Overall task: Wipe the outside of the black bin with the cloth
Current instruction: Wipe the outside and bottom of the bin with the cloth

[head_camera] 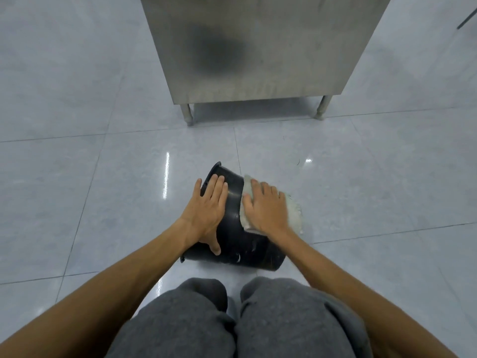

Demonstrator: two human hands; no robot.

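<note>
The black bin [233, 218] lies on its side on the tiled floor, its open rim facing left. My left hand [207, 210] rests flat on the bin near the rim, fingers spread, thumb down on the near side. My right hand [267, 206] presses a pale grey-green cloth [294, 213] against the bin's upper right side; the cloth hangs over the far right edge. White scuff marks show on the bin's near wall.
A stainless steel cabinet [258, 47] on short legs stands straight ahead, beyond the bin. Glossy grey floor tiles [103, 189] surround the bin. My knees in grey trousers [232, 319] are just behind the bin.
</note>
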